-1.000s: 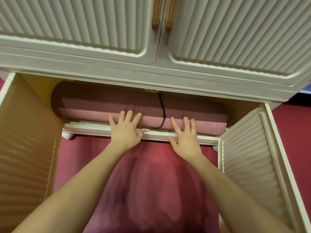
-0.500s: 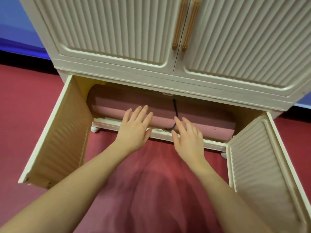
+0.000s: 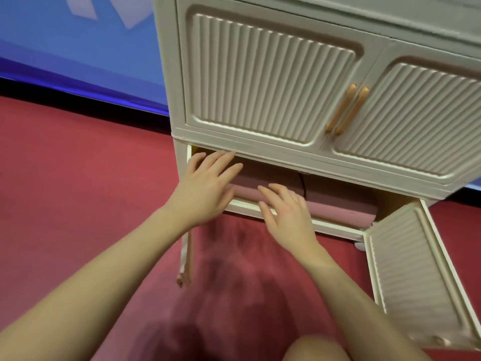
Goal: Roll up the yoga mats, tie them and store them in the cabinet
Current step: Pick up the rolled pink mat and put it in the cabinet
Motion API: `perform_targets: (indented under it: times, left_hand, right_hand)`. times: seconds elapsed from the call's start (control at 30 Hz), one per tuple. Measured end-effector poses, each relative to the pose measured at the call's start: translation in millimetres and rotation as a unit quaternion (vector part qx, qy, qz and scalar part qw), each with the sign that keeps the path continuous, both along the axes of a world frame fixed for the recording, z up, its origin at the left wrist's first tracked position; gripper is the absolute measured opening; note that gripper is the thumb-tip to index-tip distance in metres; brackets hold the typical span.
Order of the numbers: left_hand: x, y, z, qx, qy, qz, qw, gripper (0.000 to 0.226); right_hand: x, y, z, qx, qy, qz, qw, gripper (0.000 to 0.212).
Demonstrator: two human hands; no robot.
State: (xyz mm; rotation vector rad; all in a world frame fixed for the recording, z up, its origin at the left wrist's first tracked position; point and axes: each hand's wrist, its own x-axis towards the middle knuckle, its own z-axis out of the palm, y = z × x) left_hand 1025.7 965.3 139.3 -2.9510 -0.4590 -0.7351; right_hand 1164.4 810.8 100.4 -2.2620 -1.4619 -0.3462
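A rolled pink yoga mat (image 3: 338,207) lies lengthwise inside the lower compartment of the cream cabinet (image 3: 260,79), with a black tie (image 3: 303,185) around its middle. My left hand (image 3: 205,188) hovers with fingers spread in front of the compartment's left end, covering that end of the mat. My right hand (image 3: 289,217) is flat, fingers straight, over the compartment's lower sill (image 3: 335,229) just in front of the mat. Neither hand holds anything. Whether the fingertips touch the mat cannot be told.
The lower right door (image 3: 413,277) stands wide open toward me. The lower left door (image 3: 186,259) is seen edge-on under my left forearm. Upper doors are closed, with two tan handles (image 3: 347,112). Red carpet (image 3: 78,191) covers the floor; a blue wall (image 3: 78,40) is behind.
The view has swung left and pulled back, so the cabinet sits further right. Both hands have lifted off the mat and shifted left. The left door now appears edge-on.
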Motion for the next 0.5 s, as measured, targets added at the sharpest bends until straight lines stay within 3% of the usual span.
perform_targets:
  times: [0.1, 0.23, 0.33, 0.4, 0.5]
  left_hand:
    - [-40, 30, -8, -0.09, 0.1, 0.026, 0.991, 0.06]
    - [-66, 48, -41, -0.171, 0.224, -0.012, 0.959, 0.085]
    - [-56, 43, -48, -0.175, 0.21, -0.027, 0.961, 0.085]
    - [-42, 38, -50, -0.181, 0.202, -0.04, 0.962, 0.077]
    - [-22, 31, -58, -0.189, 0.174, -0.052, 0.965, 0.072]
  right_hand:
    - [-32, 13, 11, -0.05, -0.017, 0.055, 0.997, 0.041]
    - [-62, 23, 18, -0.11, -0.008, 0.103, 0.988, 0.047]
    - [-71, 22, 21, -0.164, -0.002, 0.127, 0.978, 0.055]
    - [-71, 19, 18, -0.179, 0.011, 0.102, 0.979, 0.06]
    - [-61, 11, 3, -0.195, -0.041, 0.049, 0.979, 0.063]
